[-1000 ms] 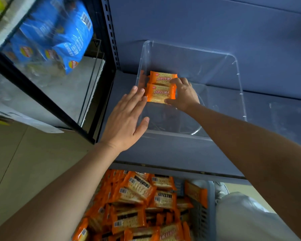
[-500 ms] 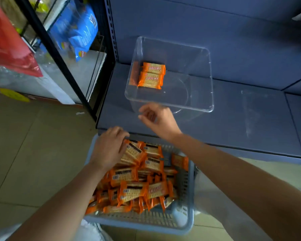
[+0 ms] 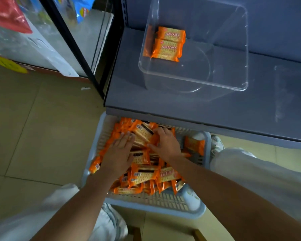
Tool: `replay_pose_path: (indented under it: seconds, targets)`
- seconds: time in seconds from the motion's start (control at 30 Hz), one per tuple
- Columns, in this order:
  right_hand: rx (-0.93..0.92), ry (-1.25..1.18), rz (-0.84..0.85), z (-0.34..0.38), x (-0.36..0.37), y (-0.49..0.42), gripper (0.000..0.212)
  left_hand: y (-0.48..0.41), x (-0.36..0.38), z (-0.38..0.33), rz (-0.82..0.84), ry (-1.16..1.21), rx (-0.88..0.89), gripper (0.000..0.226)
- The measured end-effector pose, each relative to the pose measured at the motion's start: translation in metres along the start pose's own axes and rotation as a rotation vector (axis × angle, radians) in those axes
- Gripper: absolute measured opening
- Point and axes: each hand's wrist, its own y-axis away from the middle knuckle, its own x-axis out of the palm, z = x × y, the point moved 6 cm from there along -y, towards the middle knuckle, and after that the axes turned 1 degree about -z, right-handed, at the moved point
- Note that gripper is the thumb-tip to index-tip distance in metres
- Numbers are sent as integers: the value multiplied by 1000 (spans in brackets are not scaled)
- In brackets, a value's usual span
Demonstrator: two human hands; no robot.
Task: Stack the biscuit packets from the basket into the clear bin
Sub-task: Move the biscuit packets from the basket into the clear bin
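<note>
A pale blue basket (image 3: pixel 155 204) on the floor holds a heap of orange biscuit packets (image 3: pixel 144 176). Both hands are down in it. My left hand (image 3: pixel 119 153) lies flat on the heap with straight fingers. My right hand (image 3: pixel 166 144) curls its fingers and thumb round the right end of a tilted top packet (image 3: pixel 142 134), which lies between the two hands. The clear bin (image 3: pixel 233 87) stands on the grey shelf above the basket. Two orange packets (image 3: pixel 168 44) lie side by side in its back left corner.
The grey shelf (image 3: pixel 250 110) overhangs the basket's far edge. A black shelf post (image 3: pixel 73 44) and a glass case with blue snack bags (image 3: pixel 82 9) stand to the left. My knees in pale trousers (image 3: pixel 250 171) flank the basket on a tan tiled floor (image 3: pixel 42 136).
Both hands have dropped from the bin's front edge into the basket. The right hand now holds a top packet. The two packets in the bin have not moved.
</note>
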Motion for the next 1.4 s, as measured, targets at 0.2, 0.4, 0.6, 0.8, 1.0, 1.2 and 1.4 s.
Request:
replay_pose_path:
  seconds: [0.2, 0.4, 0.6, 0.8, 1.0, 1.2, 1.4]
  targets:
    - [-50, 25, -19, -1, 1, -7, 55, -4, 1, 5, -132, 138, 63, 56]
    - [-162, -197, 209, 9, -38, 6, 42, -4, -43, -3, -291, 409, -3, 68]
    - [-115, -360, 129, 17, -84, 7, 20, 0, -72, -22, -171, 847, -97, 18]
    - [-93, -498, 138, 18, -89, 8, 27, 2, -72, -21, -130, 1180, -282, 23]
    - [-25, -518, 244, 8, -61, 9, 40, 0, -46, -8, -73, 1293, -386, 15]
    - [-96, -416, 290, 21, -27, 0, 39, -10, -37, -13, 1, 1252, -305, 9]
    - [179, -758, 202, 8, -30, -9, 36, -10, -18, -7, 123, 1221, -347, 28]
